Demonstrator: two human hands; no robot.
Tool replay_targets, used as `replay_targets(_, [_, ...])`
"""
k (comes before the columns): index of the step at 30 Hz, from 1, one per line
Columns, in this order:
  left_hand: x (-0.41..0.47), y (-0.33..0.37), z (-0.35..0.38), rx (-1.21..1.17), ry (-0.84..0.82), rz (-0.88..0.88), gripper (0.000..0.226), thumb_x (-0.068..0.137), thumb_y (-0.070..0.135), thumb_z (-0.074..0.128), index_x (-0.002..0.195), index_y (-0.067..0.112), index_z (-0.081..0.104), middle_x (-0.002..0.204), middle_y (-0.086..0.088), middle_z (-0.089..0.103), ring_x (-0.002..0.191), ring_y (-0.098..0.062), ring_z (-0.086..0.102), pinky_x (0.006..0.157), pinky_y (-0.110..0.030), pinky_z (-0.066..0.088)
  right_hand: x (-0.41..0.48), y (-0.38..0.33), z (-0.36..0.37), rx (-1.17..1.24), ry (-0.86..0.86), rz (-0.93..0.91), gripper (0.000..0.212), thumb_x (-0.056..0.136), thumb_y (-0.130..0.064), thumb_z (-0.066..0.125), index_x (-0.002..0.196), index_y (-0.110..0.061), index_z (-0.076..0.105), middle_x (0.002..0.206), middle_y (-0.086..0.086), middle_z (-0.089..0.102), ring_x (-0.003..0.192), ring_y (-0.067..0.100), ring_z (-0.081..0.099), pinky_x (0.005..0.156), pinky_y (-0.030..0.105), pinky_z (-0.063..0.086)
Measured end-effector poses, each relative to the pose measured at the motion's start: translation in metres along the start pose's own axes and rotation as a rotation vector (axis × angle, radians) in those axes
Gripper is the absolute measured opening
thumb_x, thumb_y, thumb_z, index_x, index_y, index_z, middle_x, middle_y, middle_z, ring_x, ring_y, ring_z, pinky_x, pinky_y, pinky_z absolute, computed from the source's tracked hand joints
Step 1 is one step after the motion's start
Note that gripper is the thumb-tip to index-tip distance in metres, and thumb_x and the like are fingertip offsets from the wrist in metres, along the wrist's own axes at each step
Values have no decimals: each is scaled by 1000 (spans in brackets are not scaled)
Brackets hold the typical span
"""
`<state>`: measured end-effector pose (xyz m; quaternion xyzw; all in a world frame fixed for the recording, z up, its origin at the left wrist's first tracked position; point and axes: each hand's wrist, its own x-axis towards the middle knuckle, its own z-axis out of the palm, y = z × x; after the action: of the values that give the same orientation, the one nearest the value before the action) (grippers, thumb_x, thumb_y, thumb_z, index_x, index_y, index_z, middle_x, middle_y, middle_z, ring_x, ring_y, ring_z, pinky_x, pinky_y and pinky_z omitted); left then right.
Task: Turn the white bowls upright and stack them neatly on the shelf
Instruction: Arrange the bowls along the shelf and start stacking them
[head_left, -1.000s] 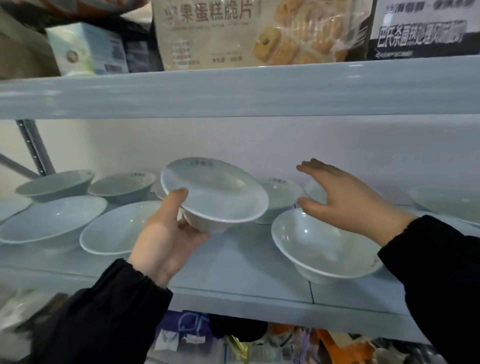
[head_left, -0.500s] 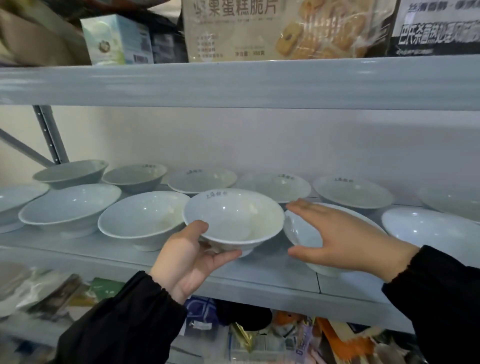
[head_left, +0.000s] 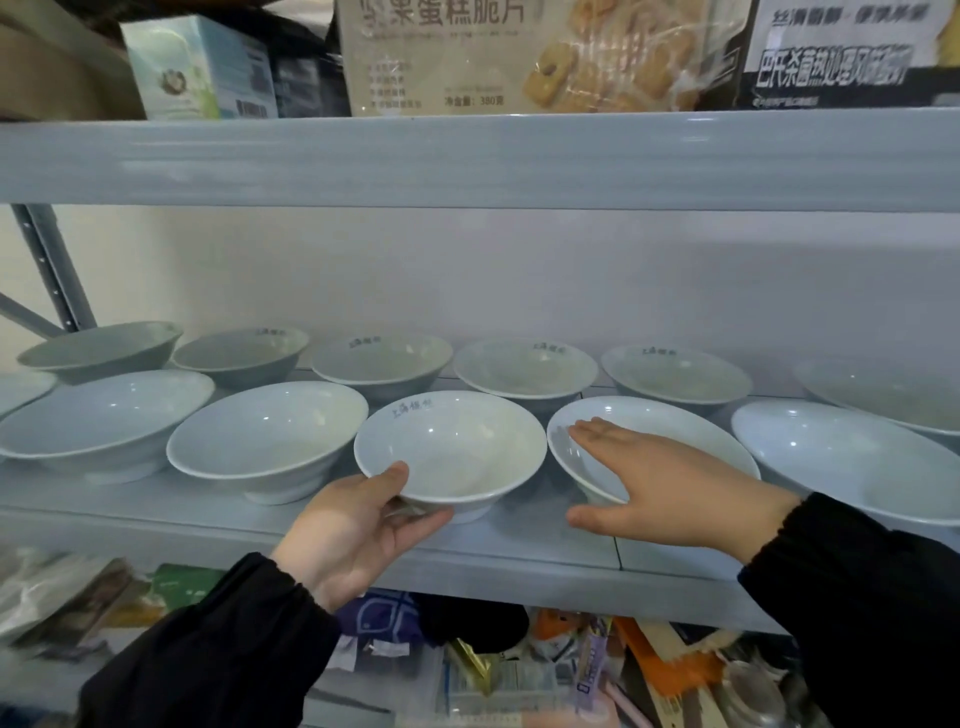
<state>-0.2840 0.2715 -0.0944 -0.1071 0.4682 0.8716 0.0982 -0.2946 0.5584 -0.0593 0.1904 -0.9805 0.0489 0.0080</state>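
The left hand (head_left: 358, 525) pinches the bowl (head_left: 457, 452) by its near rim, thumb on top, fingers beneath, upright at the shelf (head_left: 519, 566) front. The right hand (head_left: 670, 483) lies flat, holding nothing, over the neighbouring bowl (head_left: 685, 421) right of that grip. Such a one-sided pinch may tip the bowl into it.

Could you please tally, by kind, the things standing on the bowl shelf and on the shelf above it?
White bowls: 12 (6 back, 6 front; one cut off at the left edge)
Teal box: 1
Biscuit pack: 1
Black package: 1
Total: 15
Not counted, too unclear: a dark item and brown cardboard beside the teal box.
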Motion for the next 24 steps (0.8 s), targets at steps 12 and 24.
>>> replay_targets(12, [-18, 15, -15, 1977, 0, 1214, 70, 93, 52, 37, 149, 9, 35, 146, -8, 49, 136, -23, 46, 109, -32, 36, -7, 6, -8, -47, 36, 43, 88, 87, -73, 46, 159, -37, 9, 164, -23, 8, 150, 0, 16, 121, 24, 20])
replay_targets(24, [36, -3, -18, 2228, -214, 1201, 85, 64, 9, 85, 138, 6, 45, 134, -6, 61, 129, -23, 53, 107, -42, 33, -24, 6, 9, -141, -24, 34, 43, 105, -47, 35, 148, -47, 36, 147, -22, 49, 129, 5, 50, 103, 24, 40])
